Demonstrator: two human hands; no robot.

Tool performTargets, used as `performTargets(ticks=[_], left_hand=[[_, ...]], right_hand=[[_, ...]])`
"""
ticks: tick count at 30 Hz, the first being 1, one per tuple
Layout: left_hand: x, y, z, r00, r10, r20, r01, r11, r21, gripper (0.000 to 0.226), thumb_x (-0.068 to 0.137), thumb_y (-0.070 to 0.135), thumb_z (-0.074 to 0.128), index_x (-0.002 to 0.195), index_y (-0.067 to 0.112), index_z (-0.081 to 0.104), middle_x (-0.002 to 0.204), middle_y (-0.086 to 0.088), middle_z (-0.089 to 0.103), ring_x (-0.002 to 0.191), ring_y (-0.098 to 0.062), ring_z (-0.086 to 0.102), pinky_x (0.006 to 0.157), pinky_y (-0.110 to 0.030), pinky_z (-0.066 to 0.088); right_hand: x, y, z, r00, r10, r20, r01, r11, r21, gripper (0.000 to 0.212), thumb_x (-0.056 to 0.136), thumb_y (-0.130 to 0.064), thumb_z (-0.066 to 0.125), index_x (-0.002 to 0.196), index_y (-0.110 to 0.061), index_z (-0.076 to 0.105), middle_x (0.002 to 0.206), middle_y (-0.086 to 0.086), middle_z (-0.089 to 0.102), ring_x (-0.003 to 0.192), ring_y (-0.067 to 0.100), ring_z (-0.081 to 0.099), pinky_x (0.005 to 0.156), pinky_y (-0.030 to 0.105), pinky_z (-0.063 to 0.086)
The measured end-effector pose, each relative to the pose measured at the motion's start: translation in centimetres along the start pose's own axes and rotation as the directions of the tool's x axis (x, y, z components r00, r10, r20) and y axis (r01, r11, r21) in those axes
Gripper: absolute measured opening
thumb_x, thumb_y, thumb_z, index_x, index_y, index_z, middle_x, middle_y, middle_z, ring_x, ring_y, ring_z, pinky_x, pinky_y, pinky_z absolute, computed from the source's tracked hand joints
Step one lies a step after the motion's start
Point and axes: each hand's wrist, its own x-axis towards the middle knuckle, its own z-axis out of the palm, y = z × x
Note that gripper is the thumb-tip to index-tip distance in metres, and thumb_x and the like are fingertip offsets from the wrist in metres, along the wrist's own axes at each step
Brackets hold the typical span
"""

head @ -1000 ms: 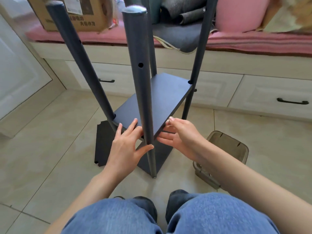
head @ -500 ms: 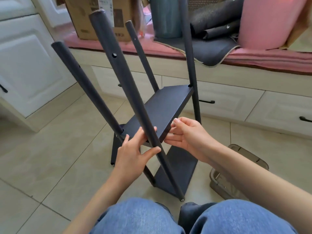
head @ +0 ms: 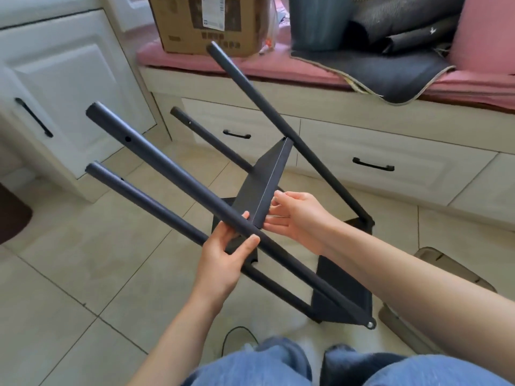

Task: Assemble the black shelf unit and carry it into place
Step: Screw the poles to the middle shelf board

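Far left of the frame: white cabinet door [head: 69,87] with a black handle. Centre left: black shelf unit [head: 267,188] tipped steeply leftward, four round poles slanting toward the upper left, open ends in the air, lower end by the tiled floor [head: 83,274] at lower right centre. Nearest pole [head: 172,174] crossing the middle of the frame, a small hole near its upper end. At centre: left hand [head: 225,257] gripping that nearest pole, thumb over the top, fingers wrapped beneath, right where the middle shelf panel [head: 264,182] meets it. Just right of it: right hand [head: 295,215] holding the panel's near edge, fingers curled against the underside. Upper centre: cardboard box [head: 206,23] on a pink cushion [head: 195,58]. Upper right: dark mat [head: 390,71] draped over the window seat, white drawers [head: 390,162] with black handles below. Lower right: brownish plastic bin [head: 446,271], partly hidden behind the right forearm. Bottom edge: blue jeans [head: 278,369].
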Motion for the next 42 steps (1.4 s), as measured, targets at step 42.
performTargets(ticks=[42], left_hand=[[-2.5,-15.2,-2.0,0.900,-0.424,-0.104,0.348,0.840,-0.416,0.041,0.073,0.029,0.079,0.112,0.025,0.066,0.115,0.003,0.075,0.110,-0.011,0.069,0.087,-0.020,0.053]], right_hand=[[10.7,13.2,-0.4,0.915,0.267,0.302,-0.258,0.964,-0.072,0.021,0.099,-0.022,0.057,0.090,-0.005,0.064,0.100,0.015,0.075,0.095,0.029,0.073,0.080,0.036,0.060]])
